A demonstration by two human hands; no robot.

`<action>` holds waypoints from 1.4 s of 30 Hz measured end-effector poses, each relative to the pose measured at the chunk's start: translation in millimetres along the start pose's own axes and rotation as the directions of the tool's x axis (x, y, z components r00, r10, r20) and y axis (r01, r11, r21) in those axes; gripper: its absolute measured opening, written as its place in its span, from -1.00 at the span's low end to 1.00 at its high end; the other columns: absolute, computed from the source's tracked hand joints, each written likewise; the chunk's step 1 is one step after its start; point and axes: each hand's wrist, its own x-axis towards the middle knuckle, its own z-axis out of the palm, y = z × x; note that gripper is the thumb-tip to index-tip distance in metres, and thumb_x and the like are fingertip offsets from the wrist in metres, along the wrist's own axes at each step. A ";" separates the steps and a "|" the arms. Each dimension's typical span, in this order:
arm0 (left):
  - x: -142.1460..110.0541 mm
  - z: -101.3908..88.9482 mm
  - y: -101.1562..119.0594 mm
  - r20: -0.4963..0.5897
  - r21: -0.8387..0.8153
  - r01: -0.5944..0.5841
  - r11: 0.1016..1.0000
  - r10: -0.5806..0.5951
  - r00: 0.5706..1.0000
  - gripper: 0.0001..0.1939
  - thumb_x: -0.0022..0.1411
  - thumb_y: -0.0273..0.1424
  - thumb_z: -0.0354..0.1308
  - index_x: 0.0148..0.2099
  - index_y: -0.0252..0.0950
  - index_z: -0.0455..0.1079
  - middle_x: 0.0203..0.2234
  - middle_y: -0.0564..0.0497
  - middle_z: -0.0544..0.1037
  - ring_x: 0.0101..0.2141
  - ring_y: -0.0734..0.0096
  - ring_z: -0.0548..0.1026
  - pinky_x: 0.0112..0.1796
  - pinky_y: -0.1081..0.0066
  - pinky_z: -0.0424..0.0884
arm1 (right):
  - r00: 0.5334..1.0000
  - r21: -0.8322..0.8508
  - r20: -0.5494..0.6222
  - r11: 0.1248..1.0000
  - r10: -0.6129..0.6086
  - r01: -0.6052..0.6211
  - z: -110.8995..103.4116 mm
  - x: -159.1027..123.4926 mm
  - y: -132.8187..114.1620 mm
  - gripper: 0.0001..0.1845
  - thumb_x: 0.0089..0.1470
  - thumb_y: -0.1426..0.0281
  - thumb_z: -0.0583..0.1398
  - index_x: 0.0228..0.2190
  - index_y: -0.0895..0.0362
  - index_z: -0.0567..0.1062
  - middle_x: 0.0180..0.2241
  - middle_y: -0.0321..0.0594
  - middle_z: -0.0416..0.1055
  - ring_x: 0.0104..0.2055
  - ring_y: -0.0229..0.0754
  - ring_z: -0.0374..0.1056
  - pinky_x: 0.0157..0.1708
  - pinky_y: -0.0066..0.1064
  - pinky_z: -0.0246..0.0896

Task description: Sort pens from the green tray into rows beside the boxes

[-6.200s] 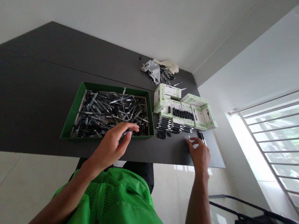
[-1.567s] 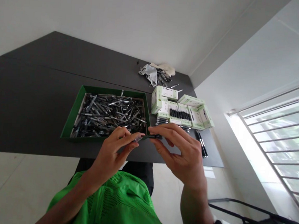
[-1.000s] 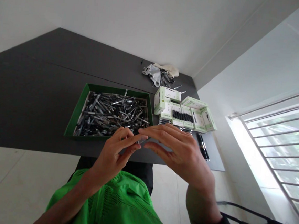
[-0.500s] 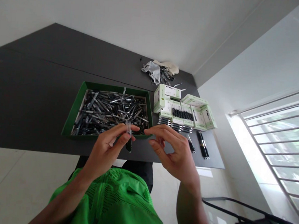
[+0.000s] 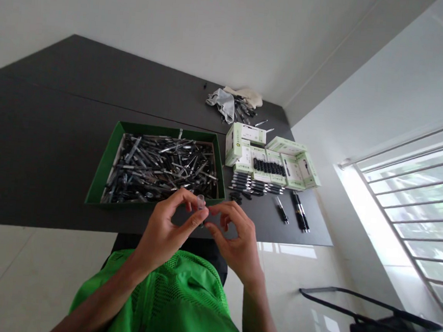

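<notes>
My left hand (image 5: 175,216) is closed, with a clear pen barrel (image 5: 201,201) pinched between thumb and fingers. The barrel points up toward the camera, and most of its dark lower part is hidden by my thumb. Just to its right is my right hand (image 5: 237,231), its thumb and forefinger curved and apart, with the fingertips close to the lower barrel. I see nothing held between them. Behind my left hand stands a green box (image 5: 100,174) heaped with many loose pens and pen parts (image 5: 160,166).
White-and-green cartons (image 5: 252,133) stand right of the box, beside a row of black pieces (image 5: 269,167). Stacked pens (image 5: 240,180), small black parts (image 5: 236,197) and separate pens (image 5: 300,213) lie in front. Grey cloth (image 5: 224,103) rests on pens farther back. A black-framed chair (image 5: 348,309) stands right.
My right hand has moved left and closer to the barrel. My left hand has shifted slightly right and tipped the barrel more upright toward the camera. The small black parts are now uncovered.
</notes>
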 end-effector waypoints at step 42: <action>-15.9 33.8 -7.7 0.209 -0.255 0.148 0.955 -0.095 0.973 -0.63 0.61 -0.12 -0.09 0.22 -0.23 0.29 -0.23 -0.01 0.52 -0.20 0.33 0.44 -0.11 0.30 0.35 | 0.732 -0.577 -0.669 0.529 0.133 -0.623 -77.3 -50.5 136.1 -0.56 0.29 0.12 0.16 -0.04 0.12 0.66 -0.12 0.00 0.59 -0.06 0.12 0.41 -0.03 -0.09 0.12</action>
